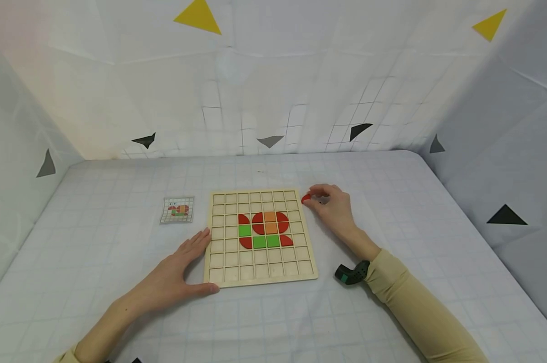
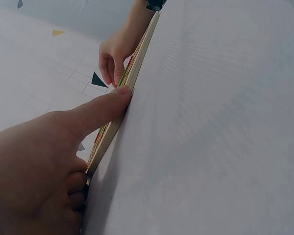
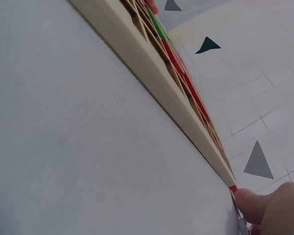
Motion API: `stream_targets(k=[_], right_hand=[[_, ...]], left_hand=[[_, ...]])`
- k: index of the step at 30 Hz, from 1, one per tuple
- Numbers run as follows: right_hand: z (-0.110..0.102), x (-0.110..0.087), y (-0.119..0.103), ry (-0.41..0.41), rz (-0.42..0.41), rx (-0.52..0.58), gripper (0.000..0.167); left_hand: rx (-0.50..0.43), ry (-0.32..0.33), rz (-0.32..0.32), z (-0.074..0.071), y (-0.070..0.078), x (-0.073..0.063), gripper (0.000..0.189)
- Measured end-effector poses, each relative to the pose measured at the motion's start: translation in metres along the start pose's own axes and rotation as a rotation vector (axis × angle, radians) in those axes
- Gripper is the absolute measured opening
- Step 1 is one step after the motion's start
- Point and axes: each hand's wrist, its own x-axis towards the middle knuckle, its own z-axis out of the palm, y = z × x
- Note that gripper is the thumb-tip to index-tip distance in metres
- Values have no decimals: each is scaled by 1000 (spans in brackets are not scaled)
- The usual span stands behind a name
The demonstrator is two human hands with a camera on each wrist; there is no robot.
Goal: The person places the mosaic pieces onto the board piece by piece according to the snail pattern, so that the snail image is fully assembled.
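Note:
A wooden grid board [image 1: 259,267] lies on the table, with red, green and orange tiles set in its middle squares. My left hand [image 1: 173,275] rests at the board's left side, its fingers extended; the thumb touches the near left corner. Just past the board's right edge, my right hand [image 1: 334,209] pinches a small red tile [image 1: 305,198] between thumb and fingertips. In the right wrist view the red tile [image 3: 233,188] shows beside the thumb, close to the board's edge [image 3: 152,73]. My fingers hide part of the tile, so its full outline cannot be seen.
A small pattern card [image 1: 178,209] with a similar coloured design lies left of the board. Around the right wrist is a dark strap with a device [image 1: 351,273]. A white grid-lined cloth [image 1: 273,322] covers the table, and white sheets with triangles stand behind it.

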Motion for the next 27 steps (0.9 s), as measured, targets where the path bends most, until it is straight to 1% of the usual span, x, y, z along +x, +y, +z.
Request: stream_targets(k=[4, 7, 11, 15, 24, 27], right_hand=[[-4, -1, -6, -6, 62, 30, 31], [-5, -2, -15, -31, 68, 65, 32], [-1, -6, -33, -66, 21, 116, 31], [9, -9, -56, -104, -22, 156, 28], [45, -15, -100, -157, -115, 196, 27], [56, -17, -112, -165, -155, 174, 26]], left_hand=[[-7, -2, -2, 2, 0, 1, 112], [-5, -4, -4, 2, 0, 1, 112], [4, -5, -10, 1, 1, 1, 112], [2, -3, -10, 0, 1, 0, 112], [-1, 1, 0, -1, 1, -1, 111], [-7, -2, 2, -1, 1, -1, 111]])
